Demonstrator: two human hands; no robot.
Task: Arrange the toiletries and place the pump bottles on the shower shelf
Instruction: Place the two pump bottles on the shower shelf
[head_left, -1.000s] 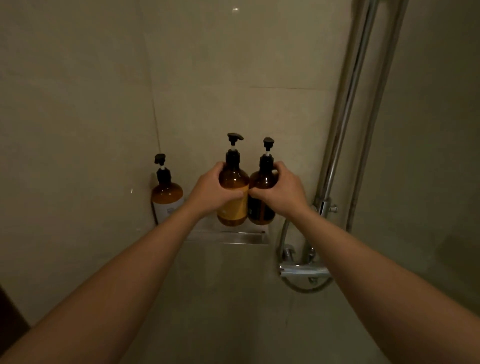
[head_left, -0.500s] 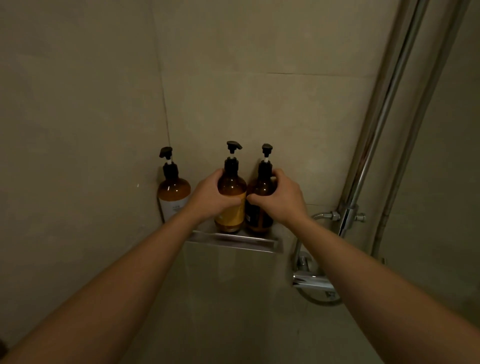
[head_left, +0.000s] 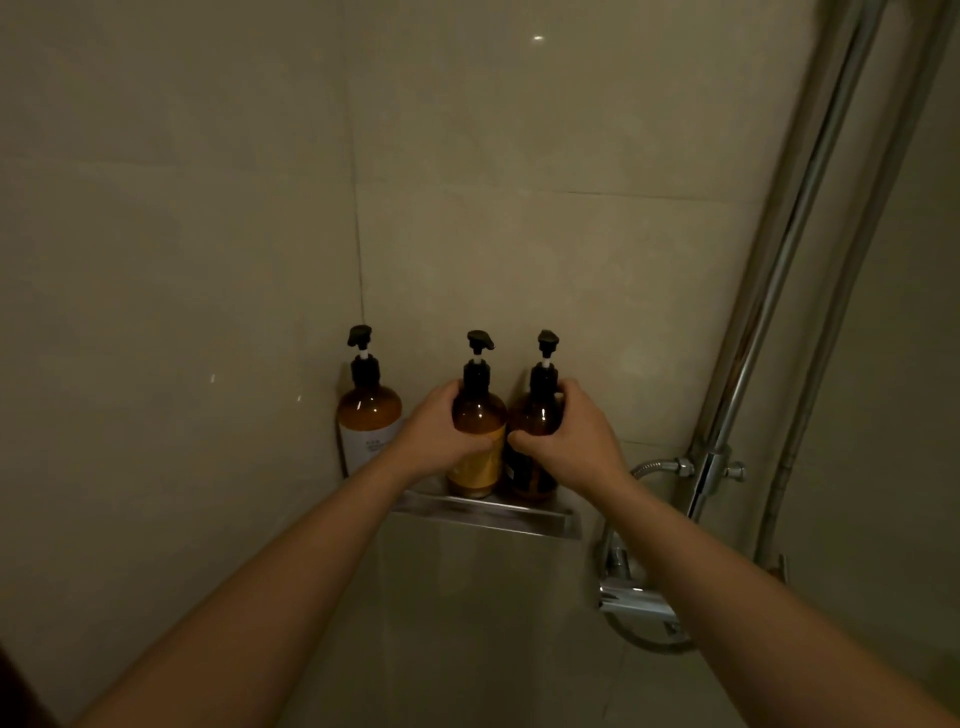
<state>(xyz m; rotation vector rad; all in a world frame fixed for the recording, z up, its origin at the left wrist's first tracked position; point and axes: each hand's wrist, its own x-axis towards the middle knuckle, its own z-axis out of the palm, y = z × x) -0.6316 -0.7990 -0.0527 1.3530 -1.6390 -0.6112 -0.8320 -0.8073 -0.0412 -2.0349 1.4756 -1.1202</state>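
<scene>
Three amber pump bottles with black pumps stand upright on a metal shower shelf (head_left: 498, 514) in the tiled corner. The white-label bottle (head_left: 368, 421) stands alone at the left, against the corner. My left hand (head_left: 434, 439) grips the middle yellow-label bottle (head_left: 479, 441) round its shoulder. My right hand (head_left: 571, 441) grips the dark-label bottle (head_left: 537, 415) at the right. The two held bottles stand side by side, touching, their bases on the shelf. My hands hide part of both labels.
A chrome shower riser pipe (head_left: 779, 291) runs up the wall at the right. Its bracket and hose fitting (head_left: 691, 467) sit just right of the shelf, with the chrome mixer tap (head_left: 634, 603) below. Beige tiled walls close in the corner.
The two bottles in my hands have come down from just above the shelf and now rest on it. The camera has moved in closer and tilted up.
</scene>
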